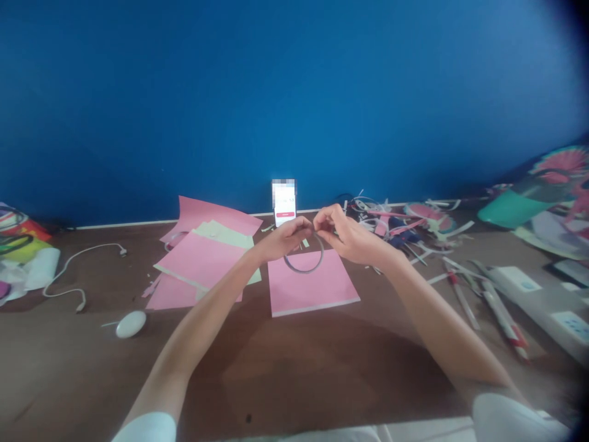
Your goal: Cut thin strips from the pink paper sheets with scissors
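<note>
Blue wall (294,92), phone (285,202) text unreadable, fingers (299,226) holding dark ring (304,271)

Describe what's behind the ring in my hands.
Behind the ring, pink paper and brown table show through; what the left hand and right hand cover there can't be seen.

Shows a lit phone (285,205) upright by the blue wall (294,92). At left on the brown counter (322,362), has a curving white cable (67,264) near a white roll (42,269), plus a white disc (131,324) nearer the front. At right, shows tangled strips (389,228), a red-and-white tool (501,313) and, at the far edge, a pink fan (564,161).
</note>
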Action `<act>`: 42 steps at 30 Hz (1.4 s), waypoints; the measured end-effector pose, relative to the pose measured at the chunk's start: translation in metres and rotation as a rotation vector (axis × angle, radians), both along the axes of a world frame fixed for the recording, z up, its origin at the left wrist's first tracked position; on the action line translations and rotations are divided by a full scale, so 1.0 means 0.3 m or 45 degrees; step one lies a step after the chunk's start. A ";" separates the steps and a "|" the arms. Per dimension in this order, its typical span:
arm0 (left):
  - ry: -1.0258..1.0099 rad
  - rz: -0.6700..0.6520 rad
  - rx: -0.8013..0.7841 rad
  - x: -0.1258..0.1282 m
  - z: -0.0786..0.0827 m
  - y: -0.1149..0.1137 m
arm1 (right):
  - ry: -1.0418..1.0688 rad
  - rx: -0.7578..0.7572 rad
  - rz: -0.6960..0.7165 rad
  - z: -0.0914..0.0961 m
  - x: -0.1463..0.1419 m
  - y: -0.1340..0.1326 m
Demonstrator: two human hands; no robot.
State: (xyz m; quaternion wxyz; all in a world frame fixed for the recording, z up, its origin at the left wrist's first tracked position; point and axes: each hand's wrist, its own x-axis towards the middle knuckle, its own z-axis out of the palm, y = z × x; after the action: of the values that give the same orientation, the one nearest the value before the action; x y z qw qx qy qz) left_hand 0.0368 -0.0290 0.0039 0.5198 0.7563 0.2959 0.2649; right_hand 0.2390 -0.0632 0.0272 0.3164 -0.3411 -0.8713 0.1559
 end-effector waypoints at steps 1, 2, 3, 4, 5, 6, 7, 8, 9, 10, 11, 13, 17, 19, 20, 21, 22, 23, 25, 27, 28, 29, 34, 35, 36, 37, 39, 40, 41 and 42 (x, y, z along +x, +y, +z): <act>0.001 0.000 0.003 0.000 -0.001 0.001 | 0.000 -0.019 0.003 -0.001 0.000 0.000; 0.008 0.000 0.005 -0.001 -0.002 0.002 | -0.003 -0.032 0.007 -0.002 0.000 0.000; 0.018 0.002 0.009 -0.001 -0.003 0.003 | -0.007 -0.041 0.011 -0.002 0.001 -0.001; 0.029 0.004 0.012 -0.002 -0.003 0.004 | -0.015 -0.046 0.013 -0.002 0.002 -0.001; 0.038 0.005 0.012 -0.003 -0.002 0.004 | -0.025 -0.049 0.011 -0.002 0.003 -0.002; 0.046 0.002 0.008 -0.003 -0.001 0.003 | -0.038 -0.048 0.006 -0.002 0.004 -0.003; 0.054 -0.006 0.000 -0.003 0.001 0.002 | -0.053 -0.045 0.002 -0.001 0.005 -0.004; 0.062 -0.016 -0.010 -0.003 0.003 0.000 | -0.071 -0.045 -0.003 -0.001 0.005 -0.005; 0.069 -0.025 -0.019 -0.003 0.005 -0.003 | -0.090 -0.046 -0.007 -0.001 0.005 -0.007; 0.078 -0.035 -0.027 -0.003 0.007 -0.005 | -0.108 -0.048 -0.013 -0.001 0.005 -0.008; 0.085 -0.040 -0.031 -0.002 0.009 -0.007 | -0.126 -0.051 -0.018 -0.001 0.004 -0.009; 0.092 -0.035 -0.031 -0.002 0.011 -0.009 | -0.150 -0.056 -0.028 -0.003 0.003 -0.009; 0.120 -0.037 -0.024 -0.007 0.011 -0.003 | -0.173 -0.053 -0.051 -0.010 0.004 -0.007; 0.129 -0.037 -0.004 -0.011 0.005 0.005 | -0.189 -0.056 -0.059 -0.012 0.007 -0.006; 0.124 -0.031 0.010 -0.014 0.001 0.011 | -0.192 -0.056 -0.061 -0.012 0.008 -0.005; 0.113 -0.025 0.022 -0.016 -0.004 0.017 | -0.189 -0.058 -0.061 -0.012 0.010 -0.004; 0.098 -0.018 0.030 -0.018 -0.010 0.022 | -0.175 -0.060 -0.059 -0.011 0.011 -0.003; 0.082 -0.012 0.034 -0.020 -0.015 0.027 | -0.150 -0.059 -0.056 -0.011 0.011 -0.002; 0.063 -0.013 0.023 -0.022 -0.024 0.034 | -0.089 -0.055 -0.049 -0.009 0.011 0.000; 0.065 -0.019 0.002 -0.023 -0.027 0.035 | -0.037 -0.044 -0.046 -0.009 0.009 0.003; 0.071 -0.021 -0.004 -0.023 -0.026 0.034 | -0.022 -0.041 -0.044 -0.010 0.009 0.004; 0.079 -0.024 -0.005 -0.023 -0.025 0.032 | -0.015 -0.046 -0.037 -0.010 0.008 0.005; 0.100 -0.030 0.014 -0.021 -0.017 0.026 | -0.046 -0.067 -0.041 -0.010 0.006 0.007; 0.102 -0.028 0.008 -0.021 -0.016 0.026 | -0.060 -0.056 -0.060 -0.011 0.007 0.008; 0.103 -0.024 0.001 -0.020 -0.014 0.025 | -0.075 -0.042 -0.081 -0.012 0.008 0.010; 0.104 -0.020 -0.006 -0.020 -0.013 0.024 | -0.091 -0.029 -0.099 -0.015 0.009 0.012; 0.107 -0.019 -0.014 -0.019 -0.009 0.022 | -0.130 -0.004 -0.137 -0.020 0.011 0.017; 0.106 -0.021 -0.014 -0.018 -0.008 0.021 | -0.152 0.010 -0.156 -0.023 0.011 0.019; 0.100 -0.022 -0.012 -0.017 -0.008 0.021 | -0.175 0.023 -0.173 -0.026 0.011 0.021; 0.093 -0.022 -0.009 -0.015 -0.008 0.020 | -0.200 0.034 -0.188 -0.028 0.009 0.023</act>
State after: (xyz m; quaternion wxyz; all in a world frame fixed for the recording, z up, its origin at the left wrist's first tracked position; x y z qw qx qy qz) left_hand 0.0323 -0.0229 0.0014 0.5136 0.7662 0.3091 0.2315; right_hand 0.2418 -0.0564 0.0187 0.2625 -0.4113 -0.8679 0.0932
